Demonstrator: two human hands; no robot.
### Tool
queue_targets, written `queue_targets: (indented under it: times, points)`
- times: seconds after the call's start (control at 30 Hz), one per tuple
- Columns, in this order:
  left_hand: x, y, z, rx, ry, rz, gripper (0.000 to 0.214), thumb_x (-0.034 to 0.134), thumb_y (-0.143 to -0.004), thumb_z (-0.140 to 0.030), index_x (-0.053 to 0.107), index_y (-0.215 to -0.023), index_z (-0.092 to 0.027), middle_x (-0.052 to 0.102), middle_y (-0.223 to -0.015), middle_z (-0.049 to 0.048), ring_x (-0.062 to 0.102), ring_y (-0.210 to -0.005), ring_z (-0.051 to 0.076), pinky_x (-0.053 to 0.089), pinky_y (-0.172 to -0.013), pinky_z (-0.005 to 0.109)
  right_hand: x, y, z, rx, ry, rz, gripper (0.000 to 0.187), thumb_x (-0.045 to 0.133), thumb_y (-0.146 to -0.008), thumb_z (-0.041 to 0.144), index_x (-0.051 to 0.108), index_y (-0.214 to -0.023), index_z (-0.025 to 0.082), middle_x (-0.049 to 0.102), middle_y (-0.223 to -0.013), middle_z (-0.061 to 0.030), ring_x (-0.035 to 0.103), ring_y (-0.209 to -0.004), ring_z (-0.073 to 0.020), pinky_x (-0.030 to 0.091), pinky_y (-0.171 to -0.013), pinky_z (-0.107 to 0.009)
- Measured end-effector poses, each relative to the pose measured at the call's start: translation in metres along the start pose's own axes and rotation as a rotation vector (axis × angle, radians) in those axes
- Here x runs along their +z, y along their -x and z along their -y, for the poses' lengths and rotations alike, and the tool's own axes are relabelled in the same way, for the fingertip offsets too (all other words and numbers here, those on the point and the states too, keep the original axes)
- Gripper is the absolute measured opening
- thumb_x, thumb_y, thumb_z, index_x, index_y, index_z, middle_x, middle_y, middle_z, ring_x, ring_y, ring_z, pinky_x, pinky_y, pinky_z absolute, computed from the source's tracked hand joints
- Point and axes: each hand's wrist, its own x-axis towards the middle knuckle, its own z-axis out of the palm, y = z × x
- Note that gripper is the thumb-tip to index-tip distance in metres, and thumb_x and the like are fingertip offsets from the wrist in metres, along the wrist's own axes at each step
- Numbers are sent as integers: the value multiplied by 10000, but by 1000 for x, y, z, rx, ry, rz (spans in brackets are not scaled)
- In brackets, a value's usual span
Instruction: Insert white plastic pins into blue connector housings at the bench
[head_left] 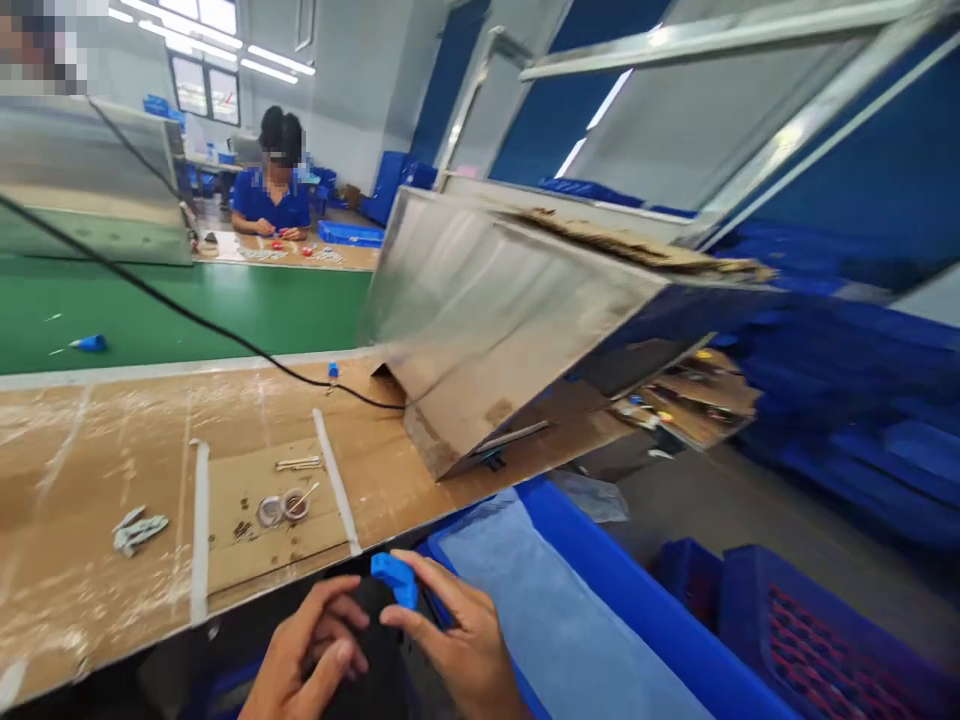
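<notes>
Between the thumb and fingers of my right hand (pixel 466 640) is a small blue plastic-looking piece (pixel 395 580), angular in shape; its exact kind I cannot make out. My left hand (pixel 311 645) hovers just to its left, fingers loosely curled and apart, with nothing visible in it. Both hands are above my lap, in front of the table edge. On the table beyond lies a cardboard sheet (pixel 255 560) with a small round open pot (pixel 295 504) of brown stuff, a stick resting in it, and several cotton swabs (pixel 298 463).
A crumpled cloth or glove (pixel 139 530) lies left on the table. A large tilted metal box (pixel 510 310) stands at the back, a black cable (pixel 225 335) running to it. Right of me is a blue bin (pixel 600 580) with a pale liner. A co-worker (pixel 271 200) sits across.
</notes>
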Motion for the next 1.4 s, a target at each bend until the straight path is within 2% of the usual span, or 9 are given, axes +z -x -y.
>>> queue_targets:
  times: [0.13, 0.2, 0.33, 0.63, 0.73, 0.93, 1.07, 1.2, 1.4]
  points:
    - [-15, -5, 5, -15, 84, -125, 454, 724, -858, -581, 752, -1067, -179, 692, -744, 44, 627, -638, 151, 510, -609, 247, 42, 1, 7, -271, -8, 203, 474, 797, -891, 286, 653, -1343, 303, 771, -1095, -20, 729, -978, -183, 600, -884, -245]
    - [-23, -1, 5, -40, 98, -186, 421, 736, -855, -562, 768, -934, -150, 667, -654, 31, 588, -556, 126, 481, -555, 226, 54, 4, 6, -259, -49, 226, 468, 766, -916, 324, 633, -1365, 306, 763, -1045, -13, 730, -914, -159, 603, -832, -215]
    - [-32, 13, 4, -38, 126, -237, 401, 746, -856, -537, 763, -895, -139, 638, -590, 10, 558, -495, 109, 466, -518, 217, 68, 10, 5, -170, -101, 276, 394, 681, -977, 371, 631, -1366, 324, 750, -1027, 1, 738, -914, -141, 597, -838, -177]
    - [-48, 26, 9, -77, 243, -114, 262, 792, -862, -407, 693, -1005, -211, 716, -914, 21, 648, -780, 129, 526, -720, 221, 81, 18, 5, -152, -58, 324, 632, 726, -950, 350, 458, -1521, 337, 739, -1151, -20, 731, -1035, -153, 590, -949, -201]
    - [-53, 29, 11, -42, 260, -141, 296, 792, -873, -356, 706, -1134, -248, 752, -1058, 46, 687, -992, 175, 528, -910, 264, 84, 12, 8, -164, -76, 314, 545, 746, -935, 323, 551, -1443, 323, 740, -1164, -20, 723, -1041, -158, 594, -948, -214]
    - [-60, 35, 14, -57, 292, -197, 346, 804, -859, -323, 744, -1194, -258, 774, -1150, 74, 708, -1066, 218, 549, -951, 295, 93, 2, 19, -167, -149, 269, 320, 717, -947, 184, 700, -1245, 298, 761, -1121, -11, 716, -1042, -166, 597, -943, -247]
    - [-65, 39, 15, -47, 222, -224, 337, 777, -884, -316, 742, -1218, -295, 764, -1208, 65, 696, -1130, 238, 536, -1007, 327, 103, 8, 20, -23, -234, 228, 259, 727, -926, 169, 746, -1145, 304, 774, -1093, -8, 735, -1016, -174, 606, -930, -252]
    - [-70, 41, 14, -40, 112, -218, 379, 794, -865, -323, 742, -1239, -351, 720, -1285, 55, 660, -1199, 258, 502, -1060, 345, 111, 15, 17, 296, -413, 174, 181, 790, -881, 303, 766, -1055, 260, 792, -1010, -41, 768, -925, -191, 633, -823, -230]
    - [-70, 34, 14, 139, -230, -299, 400, 789, -864, -358, 740, -1261, -363, 669, -865, 26, 633, -797, 177, 523, -750, 265, 126, 22, 14, 641, -825, 249, 223, 763, -906, 423, 723, -975, 215, 787, -887, -50, 758, -807, -170, 615, -756, -241]
